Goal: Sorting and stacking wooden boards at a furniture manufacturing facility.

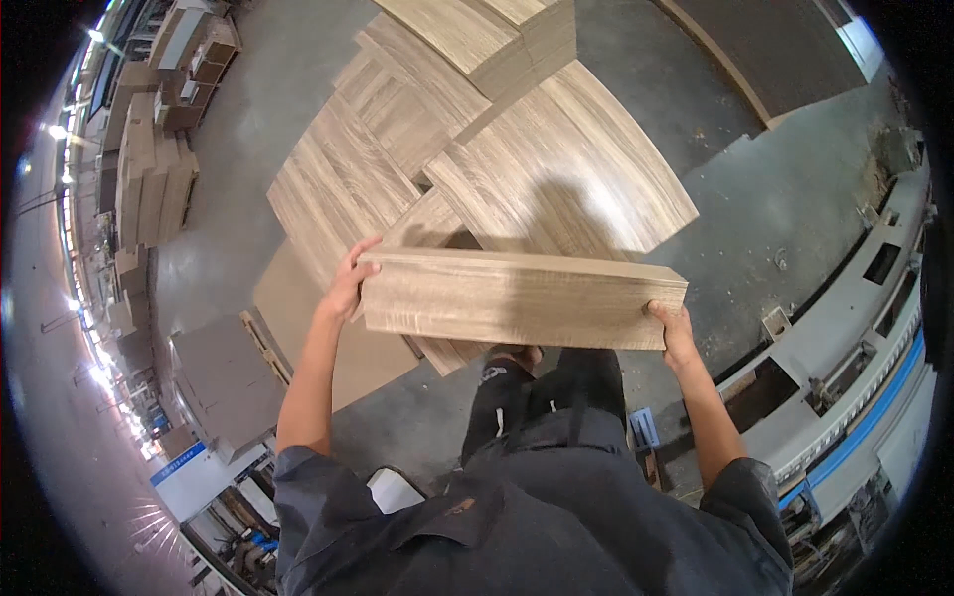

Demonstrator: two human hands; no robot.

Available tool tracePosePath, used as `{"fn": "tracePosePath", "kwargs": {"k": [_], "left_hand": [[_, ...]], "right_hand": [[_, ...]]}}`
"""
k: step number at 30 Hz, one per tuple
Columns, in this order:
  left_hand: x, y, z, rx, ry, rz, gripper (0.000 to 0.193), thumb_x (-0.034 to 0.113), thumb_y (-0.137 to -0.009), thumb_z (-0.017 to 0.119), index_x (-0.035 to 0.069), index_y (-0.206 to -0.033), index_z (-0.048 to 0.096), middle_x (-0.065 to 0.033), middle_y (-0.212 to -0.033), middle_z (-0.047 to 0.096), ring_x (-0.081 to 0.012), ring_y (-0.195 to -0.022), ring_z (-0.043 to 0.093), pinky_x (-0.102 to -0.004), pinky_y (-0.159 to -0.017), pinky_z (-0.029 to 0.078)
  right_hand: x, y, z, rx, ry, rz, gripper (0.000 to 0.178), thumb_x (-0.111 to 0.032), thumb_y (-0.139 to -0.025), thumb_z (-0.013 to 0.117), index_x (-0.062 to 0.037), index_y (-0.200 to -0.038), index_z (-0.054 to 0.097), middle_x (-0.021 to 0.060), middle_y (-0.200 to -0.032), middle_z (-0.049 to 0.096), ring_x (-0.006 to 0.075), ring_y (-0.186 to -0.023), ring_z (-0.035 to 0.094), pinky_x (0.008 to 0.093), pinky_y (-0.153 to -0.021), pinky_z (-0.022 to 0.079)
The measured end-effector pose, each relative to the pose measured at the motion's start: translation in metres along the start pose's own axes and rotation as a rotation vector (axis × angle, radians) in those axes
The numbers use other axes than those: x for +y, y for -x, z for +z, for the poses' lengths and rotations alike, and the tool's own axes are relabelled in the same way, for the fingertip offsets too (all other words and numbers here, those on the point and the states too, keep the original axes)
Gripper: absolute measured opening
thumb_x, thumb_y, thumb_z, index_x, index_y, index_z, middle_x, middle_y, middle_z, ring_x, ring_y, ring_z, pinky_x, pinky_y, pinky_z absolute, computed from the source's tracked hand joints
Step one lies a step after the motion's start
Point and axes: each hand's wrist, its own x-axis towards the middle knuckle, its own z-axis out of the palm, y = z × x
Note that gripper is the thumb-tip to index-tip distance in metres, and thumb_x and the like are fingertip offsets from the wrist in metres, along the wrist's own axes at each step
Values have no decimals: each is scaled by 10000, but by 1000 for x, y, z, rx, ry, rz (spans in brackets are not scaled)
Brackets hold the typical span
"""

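A long stack of wood-grain boards (517,303) is held level in front of my body, its ends between my two hands. My left hand (350,282) is closed round the left end, thumb on the near face. At the other end my right hand (676,331) grips the corner, its thumb pressed on the face and the other fingers hidden. Beyond and below lie wide wood-grain panels (586,149), laid in crossing directions, partly in my shadow. Farther off, a taller pile of similar boards (467,40) rests on top of them.
Along the right runs a grey machine (835,348) with a blue strip. A large dark board stack (775,60) stands at the far right. Flat brown sheets (318,348) lie at the left, beside a grey-topped stack (224,382). More board piles (154,169) line the far left.
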Motion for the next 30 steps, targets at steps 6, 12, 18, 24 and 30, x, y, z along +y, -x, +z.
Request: {"fn": "tracePosePath", "kwargs": {"k": [6, 12, 18, 24, 30], "left_hand": [[85, -159, 12, -27, -140, 31, 653, 90, -907, 692, 71, -1528, 492, -100, -1228, 650, -205, -1101, 646, -333, -973, 544], [142, -300, -17, -108, -282, 59, 722, 98, -892, 661, 76, -1581, 449, -72, -1119, 645, -190, -979, 639, -286, -918, 533], [171, -387, -12, -114, -506, 144, 830, 256, -837, 697, 64, -1600, 432, -123, -1285, 591, -259, -1186, 539, -376, -1088, 420], [205, -445, -7, -215, -698, 158, 826, 263, -857, 691, -7, -1588, 419, -162, -1266, 624, -266, -1175, 556, -335, -1080, 412], [217, -452, -13, -20, -1003, 193, 847, 256, -916, 782, -59, -1586, 371, -248, -1454, 587, -275, -1339, 568, -348, -1118, 439]], "right_hand": [[-13, -98, 39, 54, -122, 0, 619, -266, -867, 873, -4, -1343, 577, 102, -1227, 689, 205, -1108, 668, 369, -979, 538], [15, -166, 105, 96, -337, -44, 828, -255, -829, 913, 39, -1465, 473, 146, -1358, 615, 259, -1238, 605, 388, -1075, 497], [42, -199, 158, 209, -428, -14, 835, -268, -834, 915, 38, -1465, 462, 158, -1368, 599, 270, -1244, 599, 403, -1088, 498], [67, -217, 198, 308, -412, -4, 941, -392, -771, 960, 48, -1447, 475, 149, -1351, 600, 266, -1244, 592, 393, -1089, 480], [48, -199, 243, 384, -477, 22, 951, -442, -777, 953, 50, -1432, 471, 147, -1341, 600, 264, -1238, 590, 392, -1080, 472]]}}
